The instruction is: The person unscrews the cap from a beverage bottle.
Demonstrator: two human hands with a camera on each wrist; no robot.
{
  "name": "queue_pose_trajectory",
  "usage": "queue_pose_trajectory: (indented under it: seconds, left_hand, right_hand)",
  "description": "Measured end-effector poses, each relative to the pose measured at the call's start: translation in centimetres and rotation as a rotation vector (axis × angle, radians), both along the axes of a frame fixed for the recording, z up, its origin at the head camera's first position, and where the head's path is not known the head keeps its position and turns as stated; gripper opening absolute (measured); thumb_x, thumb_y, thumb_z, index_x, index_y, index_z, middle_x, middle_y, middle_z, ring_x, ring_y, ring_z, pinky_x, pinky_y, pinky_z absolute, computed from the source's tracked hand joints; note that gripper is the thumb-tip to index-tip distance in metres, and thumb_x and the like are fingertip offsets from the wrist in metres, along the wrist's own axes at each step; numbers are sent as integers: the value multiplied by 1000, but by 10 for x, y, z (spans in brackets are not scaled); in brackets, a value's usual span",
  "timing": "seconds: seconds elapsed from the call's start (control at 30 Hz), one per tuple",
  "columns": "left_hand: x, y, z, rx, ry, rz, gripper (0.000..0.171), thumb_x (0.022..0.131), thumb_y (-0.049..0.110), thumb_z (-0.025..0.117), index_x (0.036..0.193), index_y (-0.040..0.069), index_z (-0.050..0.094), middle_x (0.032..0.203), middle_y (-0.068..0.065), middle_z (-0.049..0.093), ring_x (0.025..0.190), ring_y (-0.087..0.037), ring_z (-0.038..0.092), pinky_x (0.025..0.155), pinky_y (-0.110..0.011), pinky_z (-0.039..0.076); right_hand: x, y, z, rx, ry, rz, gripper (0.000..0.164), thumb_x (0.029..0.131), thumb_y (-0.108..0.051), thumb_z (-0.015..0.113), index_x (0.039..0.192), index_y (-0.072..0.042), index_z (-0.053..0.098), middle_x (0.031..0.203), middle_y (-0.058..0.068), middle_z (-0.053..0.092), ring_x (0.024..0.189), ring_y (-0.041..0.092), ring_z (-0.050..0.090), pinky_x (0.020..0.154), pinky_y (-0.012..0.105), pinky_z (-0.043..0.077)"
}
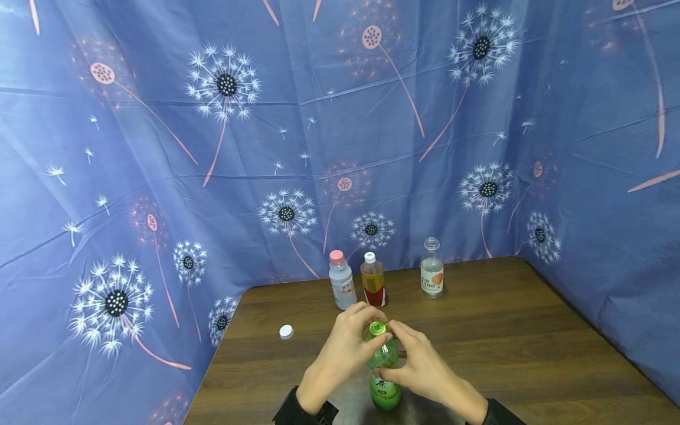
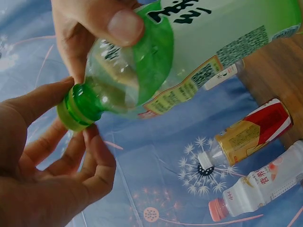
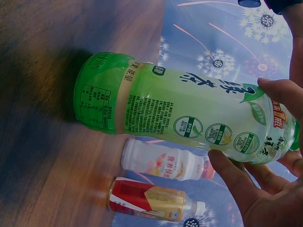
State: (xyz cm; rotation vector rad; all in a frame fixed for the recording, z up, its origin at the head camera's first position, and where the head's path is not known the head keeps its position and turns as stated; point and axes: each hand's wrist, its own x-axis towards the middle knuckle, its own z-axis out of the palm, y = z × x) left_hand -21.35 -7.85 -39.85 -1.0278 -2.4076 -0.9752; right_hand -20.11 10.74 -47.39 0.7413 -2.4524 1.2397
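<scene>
A green tea bottle [image 1: 385,391] with a green label stands upright near the front of the table. Around its upper body curls my right hand [image 1: 425,365], holding it with the thumb on one side and fingers on the other in the right wrist view. My left hand [image 1: 346,337] is at the top, its thumb and fingertips pinching the green cap [image 2: 78,108] from opposite sides. In the left wrist view the cap sits on the bottle's neck. Part of the bottle's shoulder is hidden by the fingers in the head view.
Behind the hands stand a pale bottle with a pink cap [image 1: 342,284] and a yellow-and-red bottle with a white cap [image 1: 373,283]. An uncapped clear bottle [image 1: 432,273] is farther right. A loose white cap [image 1: 286,332] lies on the wooden table [image 1: 510,330]. A blue dandelion-print cloth [image 1: 340,136] hangs behind.
</scene>
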Motion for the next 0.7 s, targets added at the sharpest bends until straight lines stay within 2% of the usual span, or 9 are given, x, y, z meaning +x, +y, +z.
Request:
queue_pose_trajectory:
  seconds: [0.13, 0.3, 0.5, 0.63, 0.7]
  left_hand:
    - [1, -5, 3, -1, -41, -71, 22, 88, 12, 79, 108, 14, 70, 104, 3, 70, 85, -5, 56, 70, -16, 47]
    - [3, -7, 6, 7, -70, -138, 26, 89, 2, 74, 112, 13, 71, 111, 3, 70, 101, -8, 65, 83, -20, 53]
    - [4, -8, 8, -6, -64, -192, 36, 85, -9, 70, 115, 11, 70, 114, 1, 68, 105, -12, 66, 88, -28, 57]
    - [3, -9, 10, -23, -76, -216, 42, 82, -12, 69, 118, 12, 68, 118, 1, 66, 107, -12, 65, 90, -26, 56]
    - [3, -10, 9, -37, -63, -215, 42, 83, -8, 71, 119, 12, 67, 121, 2, 64, 109, -13, 64, 92, -26, 54]
  right_hand:
    - [0, 0, -1, 24, 43, -12, 68, 71, -35, 93, 128, -37, 54, 125, -19, 61, 114, 10, 64, 81, 28, 59]
    - [0, 1, -1, 33, 41, -33, 69, 73, -41, 91, 131, -31, 57, 127, -20, 61, 116, 11, 63, 88, 32, 58]
    - [1, 2, -1, 36, 13, -39, 75, 74, -44, 90, 137, -22, 56, 126, -20, 61, 116, 10, 63, 91, 37, 57]
    - [1, 1, 0, 26, -10, -35, 76, 74, -44, 89, 138, -20, 56, 127, -18, 62, 116, 11, 63, 88, 34, 58]
    - [2, 0, 0, 26, -11, -34, 71, 74, -42, 90, 134, -22, 57, 126, -18, 62, 115, 11, 63, 88, 34, 58]
